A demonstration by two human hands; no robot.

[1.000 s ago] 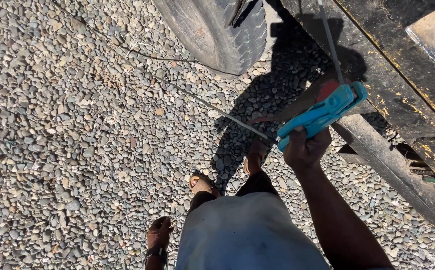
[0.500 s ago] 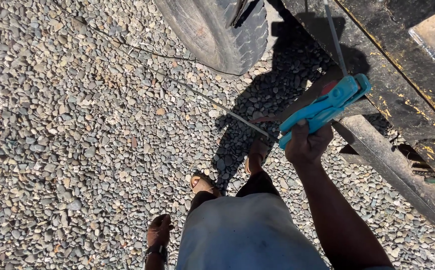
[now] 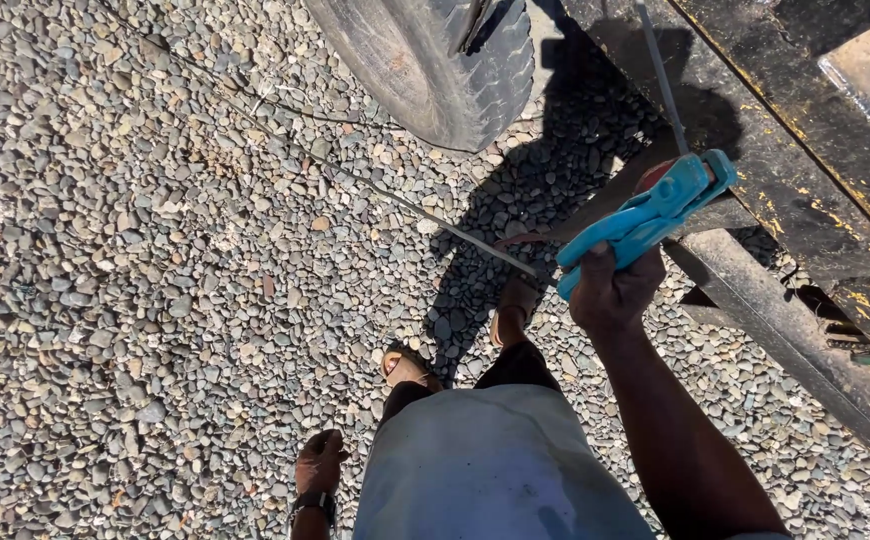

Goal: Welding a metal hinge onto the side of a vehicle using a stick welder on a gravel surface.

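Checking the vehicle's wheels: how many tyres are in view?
1. The tyre stands on the gravel at top centre, cut off by the frame edge. Others may be hidden beyond the frame.

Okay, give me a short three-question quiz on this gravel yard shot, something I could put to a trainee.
1. True or false: the right hand grips a blue-handled tool.
2. Where does the left hand hang?
A. On the tyre
B. Down by the person's side, empty
C. On the blue handles
3. Fill in: the thin strap runs from the tool across the ______ towards the upper left.

Key:
1. True: its fingers are closed round the handles.
2. B: it is low, above the gravel, holding nothing; the tyre is far from it.
3. Gravel.
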